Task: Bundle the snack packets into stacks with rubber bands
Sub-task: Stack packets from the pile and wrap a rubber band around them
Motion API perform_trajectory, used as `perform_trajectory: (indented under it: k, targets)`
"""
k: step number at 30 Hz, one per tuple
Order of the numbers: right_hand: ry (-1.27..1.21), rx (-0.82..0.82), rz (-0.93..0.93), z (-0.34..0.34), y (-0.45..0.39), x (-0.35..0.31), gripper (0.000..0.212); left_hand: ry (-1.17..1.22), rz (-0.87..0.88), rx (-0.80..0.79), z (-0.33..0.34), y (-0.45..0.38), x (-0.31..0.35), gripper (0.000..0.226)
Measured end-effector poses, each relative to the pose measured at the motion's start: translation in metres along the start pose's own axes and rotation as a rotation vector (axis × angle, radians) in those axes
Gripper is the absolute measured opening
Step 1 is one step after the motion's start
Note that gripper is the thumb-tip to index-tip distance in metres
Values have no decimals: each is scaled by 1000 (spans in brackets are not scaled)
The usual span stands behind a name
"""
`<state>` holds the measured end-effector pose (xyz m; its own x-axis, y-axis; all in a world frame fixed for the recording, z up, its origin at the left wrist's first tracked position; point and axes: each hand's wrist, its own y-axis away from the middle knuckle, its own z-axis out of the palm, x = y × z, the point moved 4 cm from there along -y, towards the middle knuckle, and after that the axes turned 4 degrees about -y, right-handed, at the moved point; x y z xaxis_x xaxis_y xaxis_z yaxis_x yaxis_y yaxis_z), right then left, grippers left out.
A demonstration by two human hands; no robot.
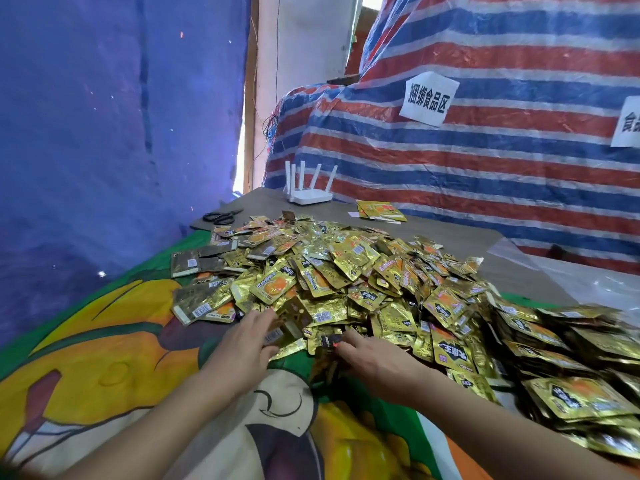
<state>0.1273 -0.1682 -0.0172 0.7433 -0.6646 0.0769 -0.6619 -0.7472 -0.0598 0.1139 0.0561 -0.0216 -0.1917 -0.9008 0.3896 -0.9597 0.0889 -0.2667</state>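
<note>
A striped woven tarp carries a paper sign reading 捆绑食品区; a second sign is cut off at the edge. A heap of crinkled gold foil snack packets covers the cartoon-print cloth. At its near edge, the left hand pinches a blurred packet, and the right hand grips a few dark ones, hard to make out.

Ahead of you, a white paper sign on the striped tarp reads "捆绑食品区"; a second sign at the right edge shows only "食". The print on the packets is too blurred to read.
</note>
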Motion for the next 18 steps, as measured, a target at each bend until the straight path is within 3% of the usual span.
perform_trajectory:
  k: [2, 4, 5, 7, 9, 14, 16, 18]
  targets:
    - [-183, 62, 128, -6, 7, 5, 40, 171, -88, 40, -8, 4, -6, 54]
    - [-568, 231, 370, -13, 15, 13, 52, 419, -181, 81, -14, 9, -8, 70]
    - [-785, 361, 473, -17, 19, 14, 55, 546, -207, 90, -16, 12, -5, 66]
    - [-1107, 613, 619, -22, 23, 12, 36, 782, -213, 82, -16, 16, 6, 38]
    - [-1295, 700, 713, -18, 21, 3, 19, 948, -183, 16, -11, 22, 28, 27]
    - [-1647, 792, 641, -10, 16, -39, 20, 1043, -181, -41, 16, 34, 71, 29]
    - [-1607, 785, 633, -7, 22, -48, 32, 967, -186, -9, 25, 38, 75, 38]
    - [-1547, 775, 571, -6, 30, -57, 24, 871, -149, 1, 29, 46, 77, 49]
